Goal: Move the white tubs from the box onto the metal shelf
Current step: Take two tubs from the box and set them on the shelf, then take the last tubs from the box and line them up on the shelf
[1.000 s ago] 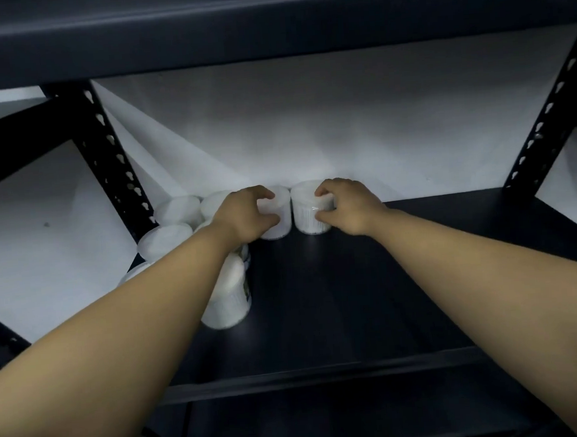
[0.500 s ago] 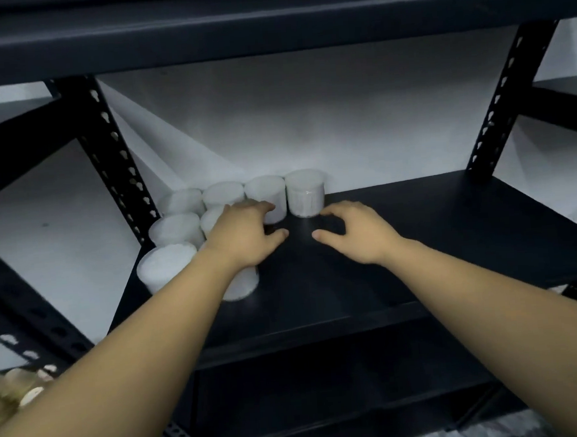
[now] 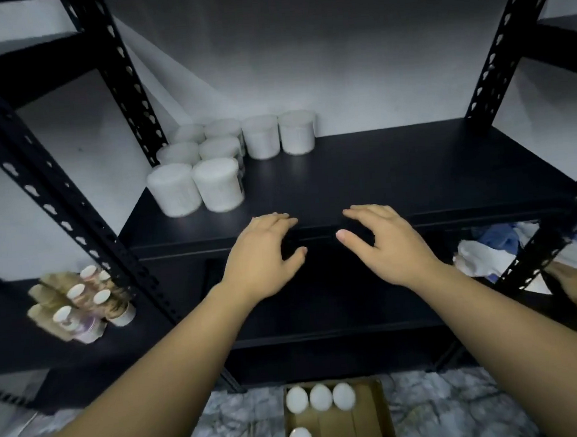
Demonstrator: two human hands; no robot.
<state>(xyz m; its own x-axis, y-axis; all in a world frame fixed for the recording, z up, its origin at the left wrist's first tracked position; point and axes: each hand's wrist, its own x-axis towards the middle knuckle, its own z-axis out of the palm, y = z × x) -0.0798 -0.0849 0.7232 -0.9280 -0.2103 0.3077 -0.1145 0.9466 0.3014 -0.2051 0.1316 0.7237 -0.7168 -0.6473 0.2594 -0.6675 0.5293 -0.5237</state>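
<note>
Both hands back from the white tubs [image 3: 296, 132], left hand [image 3: 261, 259] and right hand [image 3: 386, 245] loose-fingered, empty.

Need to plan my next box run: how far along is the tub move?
Done: eight white tubs stand at the back left of the metal shelf. In hand: nothing; left hand and right hand are both empty in front of the shelf. Left: four tubs show in the box on the floor.
</note>
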